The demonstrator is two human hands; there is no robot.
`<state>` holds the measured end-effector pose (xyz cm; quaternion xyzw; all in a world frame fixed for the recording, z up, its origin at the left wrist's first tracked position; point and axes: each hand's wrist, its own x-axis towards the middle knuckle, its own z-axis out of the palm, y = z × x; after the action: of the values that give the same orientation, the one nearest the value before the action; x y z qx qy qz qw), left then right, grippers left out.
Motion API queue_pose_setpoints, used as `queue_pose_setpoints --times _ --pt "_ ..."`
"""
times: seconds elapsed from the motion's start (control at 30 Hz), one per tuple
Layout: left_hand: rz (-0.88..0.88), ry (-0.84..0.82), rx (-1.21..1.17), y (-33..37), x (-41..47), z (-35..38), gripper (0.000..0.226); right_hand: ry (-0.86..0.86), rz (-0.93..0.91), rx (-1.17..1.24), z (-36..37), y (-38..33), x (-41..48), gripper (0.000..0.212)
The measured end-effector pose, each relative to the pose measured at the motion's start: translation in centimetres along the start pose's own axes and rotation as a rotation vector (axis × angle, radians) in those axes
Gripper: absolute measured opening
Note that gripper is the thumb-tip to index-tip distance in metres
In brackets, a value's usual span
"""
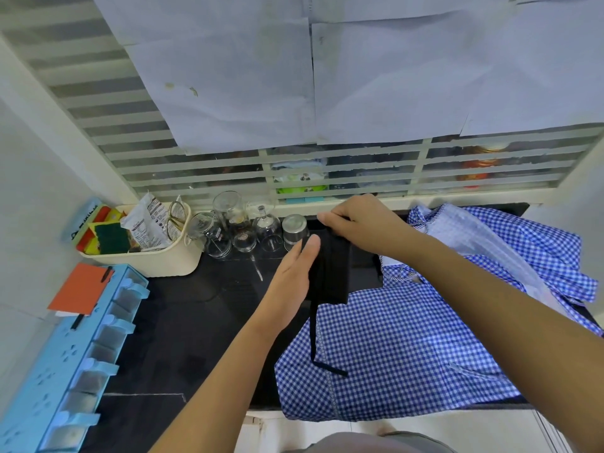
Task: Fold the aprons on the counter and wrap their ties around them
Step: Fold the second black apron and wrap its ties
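Head view: my right hand (359, 223) pinches the black apron (333, 276) top, my flat left hand (291, 279) steadies it; tie (313, 335) dangles below, ready for wrapping.

A black apron (330, 273) of matt, soft cloth, with a thin tie (313, 335) of the same cloth. A blue-and-white checked apron (392, 348) of thin, creased woven cloth. The desk (183, 322) is dark, smooth and faintly glossy. Clear, shiny drinking glasses (228, 223) and a brushed metal cup (294, 230). A cream basket (163, 259) and a pale blue rack (65, 371), both smooth plastic. A green scouring pad (109, 235), rough. Matt, creased paper sheets (228, 76) on the window.
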<state>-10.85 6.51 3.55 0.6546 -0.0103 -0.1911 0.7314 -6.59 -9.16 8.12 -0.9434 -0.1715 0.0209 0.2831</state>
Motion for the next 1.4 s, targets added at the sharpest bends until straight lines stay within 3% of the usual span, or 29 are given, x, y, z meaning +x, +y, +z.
queue_pose_setpoints --times 0.1,0.2,0.27,0.33,0.47,0.53,0.63,0.7,0.83,1.1,1.2,1.3,1.4 --pt "0.058 0.064 0.107 -0.1 0.0 -0.1 0.021 0.068 0.092 0.207 0.5 0.3 0.1 0.047" --pt "0.039 0.209 0.000 -0.2 0.4 -0.5 0.022 0.329 0.193 0.365 1.8 1.3 0.0 0.027" --pt "0.037 0.310 -0.044 -0.4 0.9 -1.0 0.028 0.409 0.285 0.477 3.1 1.5 -1.1 0.022" --pt "0.061 0.385 -0.045 -0.5 1.2 -1.3 0.031 0.275 0.285 0.515 4.9 1.6 -2.7 0.025" --pt "0.122 0.436 0.042 -0.6 1.5 -1.1 0.027 -0.239 0.221 0.733 7.0 -0.5 -5.1 0.031" --pt "0.131 0.446 0.060 -0.5 1.7 -0.7 0.012 -0.278 0.252 0.940 7.6 -0.8 -5.4 0.040" --pt "0.163 0.424 0.042 -0.3 1.7 0.0 0.005 -0.238 0.314 1.133 8.1 -1.1 -5.8 0.023" --pt "0.151 0.422 -0.014 -0.3 1.8 0.0 0.008 -0.158 0.299 1.080 7.9 -1.7 -6.3 0.024" --pt "0.052 0.421 -0.208 -0.5 2.2 -0.9 0.023 0.050 0.136 0.714 6.4 -2.3 -6.9 0.027" --pt "-0.187 0.375 -0.699 -0.1 2.3 -0.2 0.045 0.045 0.138 0.638 7.4 -1.0 -7.4 0.027" --pt "-0.276 0.329 -0.648 -0.5 2.1 0.3 0.046 0.029 0.113 0.617 6.9 -0.9 -7.6 0.027" --pt "-0.329 0.195 -0.647 -0.7 1.8 0.3 0.056 -0.006 0.049 0.520 6.0 -0.7 -8.2 0.041" --pt "-0.341 -0.039 -0.734 -0.4 1.3 -0.6 0.052 0.034 0.006 0.353 5.0 0.6 -8.6 0.019"
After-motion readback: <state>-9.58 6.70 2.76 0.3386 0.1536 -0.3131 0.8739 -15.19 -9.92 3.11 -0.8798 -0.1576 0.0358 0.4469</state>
